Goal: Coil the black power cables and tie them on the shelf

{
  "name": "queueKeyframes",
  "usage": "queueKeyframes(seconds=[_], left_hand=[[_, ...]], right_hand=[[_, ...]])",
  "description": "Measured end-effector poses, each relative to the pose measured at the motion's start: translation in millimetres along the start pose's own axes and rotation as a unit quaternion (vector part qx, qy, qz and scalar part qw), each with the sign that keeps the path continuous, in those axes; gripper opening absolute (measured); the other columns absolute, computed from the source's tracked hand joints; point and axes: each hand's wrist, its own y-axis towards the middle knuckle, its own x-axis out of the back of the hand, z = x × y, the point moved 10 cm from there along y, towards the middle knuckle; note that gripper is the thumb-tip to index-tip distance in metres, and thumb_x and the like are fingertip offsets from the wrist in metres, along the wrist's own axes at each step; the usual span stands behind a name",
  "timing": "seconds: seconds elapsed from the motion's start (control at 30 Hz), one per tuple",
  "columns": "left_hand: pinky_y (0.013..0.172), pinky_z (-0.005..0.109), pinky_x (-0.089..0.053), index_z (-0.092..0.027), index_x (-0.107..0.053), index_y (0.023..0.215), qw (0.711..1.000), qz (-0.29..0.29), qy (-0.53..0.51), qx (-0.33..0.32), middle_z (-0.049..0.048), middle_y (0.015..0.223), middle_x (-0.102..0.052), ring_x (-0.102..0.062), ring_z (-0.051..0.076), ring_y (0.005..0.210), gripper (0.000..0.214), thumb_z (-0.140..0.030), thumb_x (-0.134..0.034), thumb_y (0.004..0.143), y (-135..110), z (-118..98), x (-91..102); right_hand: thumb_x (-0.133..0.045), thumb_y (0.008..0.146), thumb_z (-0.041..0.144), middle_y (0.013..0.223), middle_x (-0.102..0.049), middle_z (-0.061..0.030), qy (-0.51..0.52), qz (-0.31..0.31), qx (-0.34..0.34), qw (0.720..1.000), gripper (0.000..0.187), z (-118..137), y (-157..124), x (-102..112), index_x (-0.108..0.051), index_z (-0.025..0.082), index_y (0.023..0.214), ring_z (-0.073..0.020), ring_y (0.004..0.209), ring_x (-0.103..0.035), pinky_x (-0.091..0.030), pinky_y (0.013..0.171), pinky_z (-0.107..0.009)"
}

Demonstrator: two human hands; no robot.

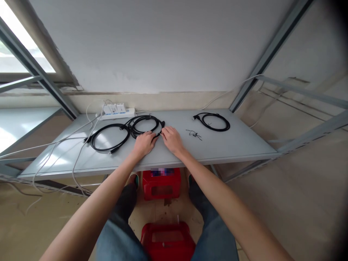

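- Left hand (145, 143) is on the shelf (239, 145), knuckles up, fingers curled shut on the loose end of the middle cable (144, 125).
- Right hand (172, 139) is just beside it, fingertips pinched on the same cable end. The two hands nearly touch.
- The middle cable is a black coil lying flat on the shelf, just behind the hands. Its end runs forward into the gap between them.
- Left cable (110, 137): a bigger black loop, flat, overlapping the middle one at its right edge. Not in either hand.
- Right cable (212, 121): a neat black coil, well apart from the hands, towards the back right of the shelf.
- Black ties (194, 135): loose on the shelf between the right hand and the right cable, touching neither.
- Power strip (116, 111): white, at the back left against the wall, with white adapters plugged in. White leads (54, 148) trail off the left edge.
- Two red stools (161, 183) under the shelf, between the person's knees.
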Motion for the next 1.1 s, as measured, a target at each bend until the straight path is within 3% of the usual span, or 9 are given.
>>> queueKeyframes(seconds=[0.2,0.43,0.53,0.67,0.77,0.87,0.97,1.1], left_hand=[[0.079,0.034,-0.047,-0.022,-0.069,0.106,1.000,-0.002,-0.005,-0.002,0.0100,0.106,-0.072,-0.069,0.028,0.105,0.035,-0.042,-0.040,0.108,0.2,-0.5,0.8],[0.081,0.033,-0.048,-0.023,-0.070,0.105,1.000,0.012,-0.015,0.010,0.0101,0.108,-0.073,-0.069,0.028,0.108,0.036,-0.043,-0.040,0.107,2.1,3.2,-1.2],[0.082,0.034,-0.049,-0.023,-0.070,0.104,1.000,0.012,-0.013,0.008,0.0104,0.108,-0.073,-0.069,0.029,0.108,0.038,-0.045,-0.039,0.107,2.4,3.8,-1.4],[0.079,0.033,-0.049,-0.023,-0.069,0.103,1.000,0.017,-0.008,0.006,0.0102,0.109,-0.073,-0.069,0.028,0.107,0.039,-0.046,-0.038,0.107,2.4,3.8,-2.0],[0.077,0.032,-0.048,-0.024,-0.069,0.101,1.000,0.015,-0.009,0.006,0.0103,0.108,-0.073,-0.070,0.028,0.104,0.039,-0.046,-0.037,0.107,2.2,3.2,-0.4],[0.076,0.033,-0.049,-0.024,-0.070,0.101,1.000,0.016,-0.011,0.008,0.0106,0.109,-0.073,-0.071,0.028,0.104,0.039,-0.045,-0.038,0.106,2.1,3.0,0.0],[0.077,0.033,-0.049,-0.024,-0.070,0.102,1.000,0.013,-0.012,0.004,0.0105,0.110,-0.073,-0.070,0.028,0.105,0.038,-0.044,-0.038,0.106,2.3,2.6,-0.3],[0.078,0.033,-0.049,-0.024,-0.070,0.101,1.000,0.008,-0.017,0.007,0.0103,0.108,-0.073,-0.071,0.028,0.104,0.038,-0.045,-0.039,0.106,2.5,4.0,-0.9]], right_hand=[[-0.044,0.109,0.024,0.097,-0.068,-0.0086,0.049,-0.082,-0.056,0.994,0.020,-14.6,-3.9,15.5,-0.060,0.022,0.097,-0.0249,0.094,-0.060,-0.045,0.084,-0.035],[-0.049,0.108,0.029,0.096,-0.075,-0.0055,0.109,-0.095,-0.117,0.983,0.022,-27.2,-13.1,25.4,-0.067,0.023,0.096,-0.0219,0.090,-0.067,-0.048,0.079,-0.032],[-0.056,0.105,0.031,0.094,-0.078,-0.0033,0.125,-0.097,-0.142,0.977,0.020,-46.0,-19.9,39.9,-0.072,0.024,0.096,-0.0206,0.084,-0.070,-0.049,0.078,-0.032],[-0.060,0.102,0.036,0.094,-0.079,-0.0044,0.092,-0.115,-0.183,0.972,0.022,-93.5,-27.1,77.8,-0.077,0.023,0.096,-0.0213,0.081,-0.070,-0.052,0.079,-0.034],[-0.064,0.100,0.036,0.089,-0.077,-0.0071,0.029,-0.092,-0.206,0.974,0.022,-130.5,-34.8,98.5,-0.079,0.022,0.094,-0.0237,0.081,-0.070,-0.052,0.078,-0.037],[-0.065,0.097,0.031,0.082,-0.075,-0.0071,-0.023,-0.036,-0.223,0.974,0.020,-156.6,-48.4,100.6,-0.080,0.021,0.088,-0.0258,0.082,-0.069,-0.050,0.075,-0.037],[-0.063,0.097,0.024,0.087,-0.077,-0.0079,-0.048,-0.003,-0.201,0.978,0.020,-161.0,-59.3,95.5,-0.080,0.021,0.087,-0.0272,0.090,-0.068,-0.049,0.079,-0.037],[-0.059,0.097,0.020,0.096,-0.079,-0.0089,-0.036,-0.015,-0.208,0.977,0.021,-158.8,-67.4,94.2,-0.080,0.021,0.097,-0.0279,0.095,-0.066,-0.049,0.082,-0.038]])
